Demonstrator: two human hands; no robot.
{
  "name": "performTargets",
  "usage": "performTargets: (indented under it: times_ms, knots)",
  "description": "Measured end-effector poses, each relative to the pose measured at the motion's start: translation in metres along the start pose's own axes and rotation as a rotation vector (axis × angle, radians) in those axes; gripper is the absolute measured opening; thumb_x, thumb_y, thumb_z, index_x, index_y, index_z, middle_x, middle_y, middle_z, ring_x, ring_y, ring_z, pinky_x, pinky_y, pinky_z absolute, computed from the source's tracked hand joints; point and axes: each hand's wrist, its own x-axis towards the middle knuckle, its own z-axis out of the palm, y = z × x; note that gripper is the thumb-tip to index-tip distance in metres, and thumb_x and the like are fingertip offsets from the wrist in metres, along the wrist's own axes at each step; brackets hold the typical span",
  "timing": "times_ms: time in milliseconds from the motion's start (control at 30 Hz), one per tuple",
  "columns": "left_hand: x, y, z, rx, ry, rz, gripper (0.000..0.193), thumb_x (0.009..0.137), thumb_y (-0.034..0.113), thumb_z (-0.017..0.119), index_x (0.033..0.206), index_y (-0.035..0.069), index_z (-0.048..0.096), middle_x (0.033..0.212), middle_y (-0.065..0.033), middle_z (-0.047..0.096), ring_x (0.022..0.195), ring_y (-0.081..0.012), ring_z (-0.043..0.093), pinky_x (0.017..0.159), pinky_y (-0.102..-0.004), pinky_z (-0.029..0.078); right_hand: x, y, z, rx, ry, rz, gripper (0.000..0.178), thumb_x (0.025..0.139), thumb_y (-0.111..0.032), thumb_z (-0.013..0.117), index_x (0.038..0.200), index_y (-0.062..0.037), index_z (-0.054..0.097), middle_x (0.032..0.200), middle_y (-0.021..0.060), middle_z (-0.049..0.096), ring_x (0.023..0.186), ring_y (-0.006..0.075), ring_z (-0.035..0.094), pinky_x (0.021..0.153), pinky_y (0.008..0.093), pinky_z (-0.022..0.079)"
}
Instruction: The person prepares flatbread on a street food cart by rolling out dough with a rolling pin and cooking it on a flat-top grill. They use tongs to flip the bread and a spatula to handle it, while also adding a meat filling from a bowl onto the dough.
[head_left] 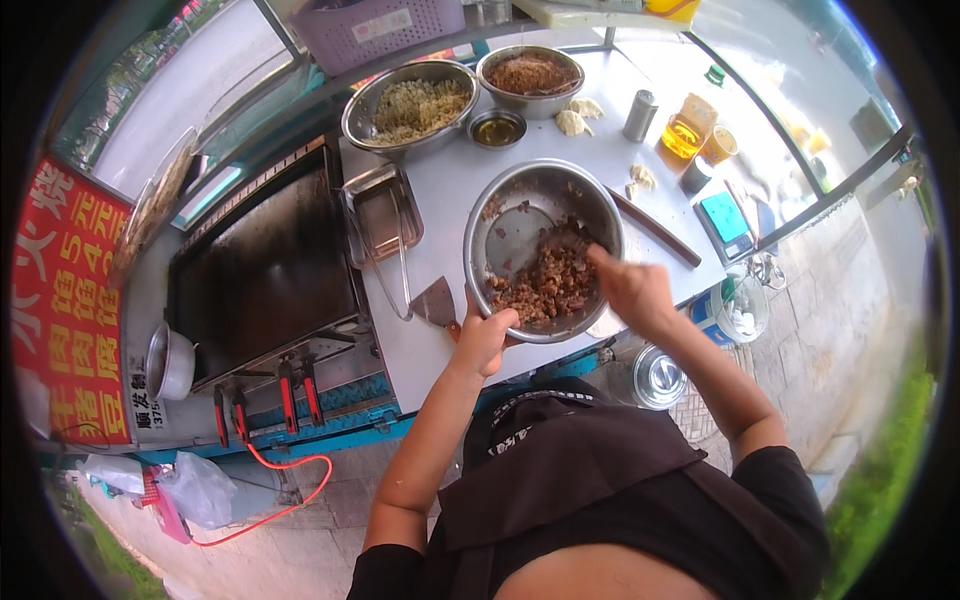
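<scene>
A large steel mixing bowl [505,240] is tipped toward me at the near edge of the white worktop. Brown minced filling [550,280] lies along its right and near side, and bare metal shows at the far left. My left hand [485,340] grips the near-left rim, thumb over the edge. Closed in a fist, my right hand [632,290] is at the bowl's right side, its knuckles over the filling. Whatever it holds is blurred and sunk in the filling. A scraper [434,303] with a broad metal blade lies beside the bowl, its handle end near my left hand.
Left is a dark flat griddle [265,240], with a metal tray [382,215] beside it. Behind stand bowls of pale shredded filling [420,108] and brown filling [530,75], plus a small oil bowl [497,130]. A rolling pin [655,228] and scale [725,220] lie right.
</scene>
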Motion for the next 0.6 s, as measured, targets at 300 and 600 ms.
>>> performTargets:
  times_ms: [300, 600]
  knots:
    - [0.014, -0.029, 0.011, -0.088, 0.001, 0.144, 0.059, 0.073, -0.011, 0.048, 0.128, 0.008, 0.035, 0.101, -0.0108, 0.054, 0.081, -0.0209, 0.062, 0.06, -0.0357, 0.057, -0.041, -0.01, 0.014, 0.064, 0.191, -0.091, 0.037, 0.08, -0.008, 0.057, 0.117, -0.0107, 0.06, 0.054, 0.004, 0.056, 0.042, 0.0205, 0.053, 0.042, 0.0343, 0.042]
    - [0.031, -0.037, 0.07, -0.023, -0.117, 0.086, 0.057, 0.073, -0.01, 0.046, 0.126, 0.006, 0.036, 0.099, -0.0117, 0.057, 0.079, -0.0235, 0.063, 0.058, -0.0365, 0.057, -0.063, 0.042, 0.002, 0.048, 0.182, 0.154, 0.033, 0.081, -0.008, 0.056, 0.114, -0.008, 0.063, 0.054, 0.0054, 0.056, 0.043, 0.021, 0.055, 0.043, 0.0349, 0.042]
